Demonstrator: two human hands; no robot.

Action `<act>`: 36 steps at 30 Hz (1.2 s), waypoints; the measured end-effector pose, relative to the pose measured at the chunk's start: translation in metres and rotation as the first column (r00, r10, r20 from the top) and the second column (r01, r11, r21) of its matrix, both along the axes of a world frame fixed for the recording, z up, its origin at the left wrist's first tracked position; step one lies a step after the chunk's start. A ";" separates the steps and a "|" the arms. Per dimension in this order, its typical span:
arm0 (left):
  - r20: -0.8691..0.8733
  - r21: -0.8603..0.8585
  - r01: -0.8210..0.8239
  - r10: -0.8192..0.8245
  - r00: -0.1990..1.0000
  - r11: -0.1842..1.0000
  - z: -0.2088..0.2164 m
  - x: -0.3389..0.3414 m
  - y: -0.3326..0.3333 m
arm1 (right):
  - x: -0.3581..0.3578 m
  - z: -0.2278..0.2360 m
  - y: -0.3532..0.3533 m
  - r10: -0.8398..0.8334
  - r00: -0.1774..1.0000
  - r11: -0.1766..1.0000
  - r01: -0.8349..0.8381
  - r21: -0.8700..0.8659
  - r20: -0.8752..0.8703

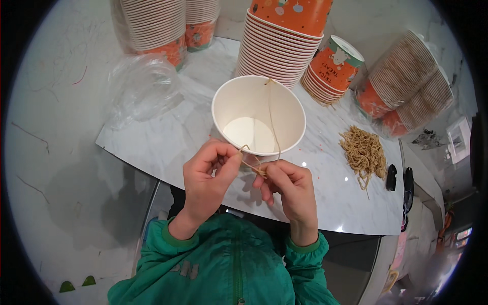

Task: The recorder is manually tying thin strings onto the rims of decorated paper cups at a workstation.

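A white-lined paper bucket [223,109] stands open-topped on the table in front of me. One end of a tan string [271,109] is fixed at a hole in its far rim, and the string runs across the mouth to the near rim. Just in front of that near rim, my left hand [211,170] pinches the string between thumb and forefinger. My right hand [287,185] grips the same string a little to the right, where it bunches into a loop or knot. The lower fingers of both hands are partly hidden.
Behind the bucket rises a tall stack of orange buckets [277,48], with a shorter stack [330,71] beside it. Plastic-wrapped stacks [406,76] stand at the right and back left. A pile of tan strings [363,152] lies right, near a black object [391,177]. Crumpled clear plastic [145,86] lies left.
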State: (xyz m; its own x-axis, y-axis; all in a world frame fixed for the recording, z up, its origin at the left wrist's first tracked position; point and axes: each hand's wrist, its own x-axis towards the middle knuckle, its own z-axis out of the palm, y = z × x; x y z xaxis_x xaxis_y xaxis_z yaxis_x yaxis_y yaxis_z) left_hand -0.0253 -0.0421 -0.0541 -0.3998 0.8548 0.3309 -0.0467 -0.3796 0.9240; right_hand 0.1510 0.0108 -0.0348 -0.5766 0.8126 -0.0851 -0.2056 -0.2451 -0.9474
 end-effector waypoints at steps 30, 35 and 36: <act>-0.692 0.559 -0.139 0.552 0.466 0.818 0.017 0.029 0.002 | -0.003 -0.008 -0.018 -0.444 0.885 0.712 0.443 0.545 -0.139; -0.613 0.695 -0.199 0.714 0.339 0.691 0.010 0.039 0.015 | -0.013 -0.002 -0.023 -0.434 0.859 0.777 0.510 0.370 -0.272; -0.609 0.699 -0.196 0.716 0.342 0.688 0.009 0.040 0.017 | -0.014 0.000 -0.022 -0.435 0.857 0.773 0.512 0.374 -0.274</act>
State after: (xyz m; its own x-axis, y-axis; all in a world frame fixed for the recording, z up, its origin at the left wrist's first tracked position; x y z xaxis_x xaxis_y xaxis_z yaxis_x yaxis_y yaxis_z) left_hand 0.0143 -0.0252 -0.0447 -0.0004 0.2624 0.9650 0.9077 -0.4047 0.1104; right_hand 0.1369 -0.0115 -0.0353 -0.0825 0.9184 0.3868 -0.3485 0.3371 -0.8746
